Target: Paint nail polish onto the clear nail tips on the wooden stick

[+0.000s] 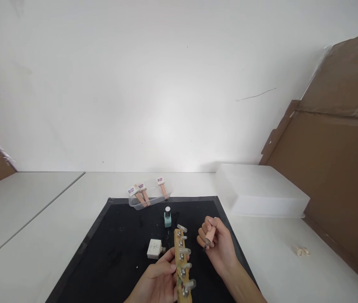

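My left hand (157,280) grips a narrow wooden strip (178,254) from its left side. Along the strip sit several metal studs, with clear nail tips (185,251) sticking out to the right. In my right hand (224,248) is a peach-coloured nail polish brush cap (210,234), its dark bristle end pointing down and left, apart from the strip. A white square polish bottle (154,248) lies on its side close to my left fingers, its neck facing right. Beyond the strip's far end stands a teal polish bottle (168,219) with a black-and-white cap.
A black mat (115,235) covers the middle of the white table. At its far edge, a clear tray (153,203) holds several peach-handled bottles (162,188). A white box (267,193) stands at right; small cream rings (300,252) lie nearer. Cardboard (330,168) borders the right side.
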`<state>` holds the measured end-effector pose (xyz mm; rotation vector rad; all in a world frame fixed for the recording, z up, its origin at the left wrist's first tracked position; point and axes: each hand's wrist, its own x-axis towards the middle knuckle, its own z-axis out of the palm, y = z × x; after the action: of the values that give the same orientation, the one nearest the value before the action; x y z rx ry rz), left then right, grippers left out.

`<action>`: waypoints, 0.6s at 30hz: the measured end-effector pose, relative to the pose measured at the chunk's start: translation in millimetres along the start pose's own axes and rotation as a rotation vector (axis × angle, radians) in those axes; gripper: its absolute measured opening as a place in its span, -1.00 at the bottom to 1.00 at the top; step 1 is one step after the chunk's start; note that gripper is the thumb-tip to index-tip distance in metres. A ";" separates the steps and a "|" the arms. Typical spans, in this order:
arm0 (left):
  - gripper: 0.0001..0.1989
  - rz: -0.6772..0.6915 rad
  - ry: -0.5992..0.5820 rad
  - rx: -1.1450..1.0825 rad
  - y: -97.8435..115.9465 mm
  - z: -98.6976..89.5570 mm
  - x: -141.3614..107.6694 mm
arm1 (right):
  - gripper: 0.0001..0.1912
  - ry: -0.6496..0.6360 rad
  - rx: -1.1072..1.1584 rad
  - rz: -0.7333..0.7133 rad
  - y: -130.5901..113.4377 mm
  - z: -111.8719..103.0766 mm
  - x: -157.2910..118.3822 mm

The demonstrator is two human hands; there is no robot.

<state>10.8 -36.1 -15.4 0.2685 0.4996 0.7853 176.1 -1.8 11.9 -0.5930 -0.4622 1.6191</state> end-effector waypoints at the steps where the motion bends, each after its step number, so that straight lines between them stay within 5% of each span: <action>1: -0.72 0.001 -0.004 0.003 -0.1 0.5 -0.1 | -0.70 0.002 0.002 -0.004 -0.2 0.0 -0.2; 18: -0.70 -0.027 0.016 -0.005 -1.6 4.6 -4.3 | -0.71 -0.029 0.063 -0.007 -1.7 1.3 -0.5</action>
<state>11.6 -40.5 -10.7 0.2500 0.5156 0.7629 176.7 -2.0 14.0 -0.5208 -0.4332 1.6310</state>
